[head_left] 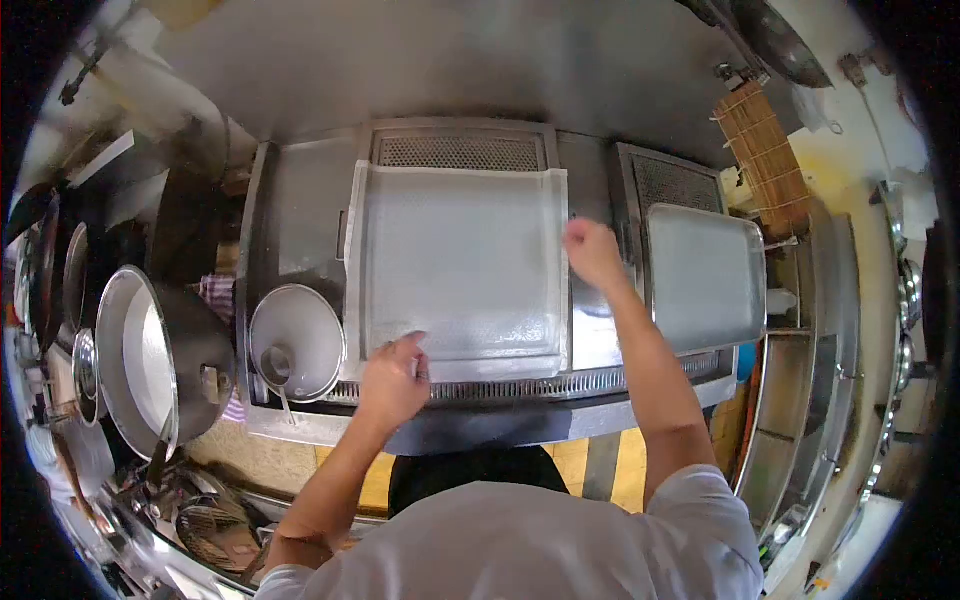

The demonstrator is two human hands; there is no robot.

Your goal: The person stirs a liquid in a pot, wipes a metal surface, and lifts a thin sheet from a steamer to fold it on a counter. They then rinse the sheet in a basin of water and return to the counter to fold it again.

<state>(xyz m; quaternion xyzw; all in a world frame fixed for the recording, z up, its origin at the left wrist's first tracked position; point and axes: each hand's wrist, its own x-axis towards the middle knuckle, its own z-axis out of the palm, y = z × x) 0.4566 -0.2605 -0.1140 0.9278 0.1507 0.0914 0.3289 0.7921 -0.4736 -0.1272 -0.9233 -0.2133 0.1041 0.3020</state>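
Observation:
A large pan or frame covered by a whitish sheet [460, 260] lies on the metal counter, its lower part wet and shiny. My left hand [396, 380] is over its lower left corner, with fingers bent and slightly apart and nothing visible between them. At the sheet's right edge, my right hand [594, 250] is closed; its fingertips are curled in, and whatever they may hold is hidden. A round metal bowl [310, 325] with a small ladle or cup [277, 364] in it sits left of the sheet.
A rectangular metal tray [705, 280] rests at the right. A big pot [205, 350] stands at the left, near a striped cloth [215, 295]. Perforated metal panels [460, 153] are behind the sheet. A bamboo mat [765, 150] hangs at the upper right. Metal shelving [785, 400] runs down the right side.

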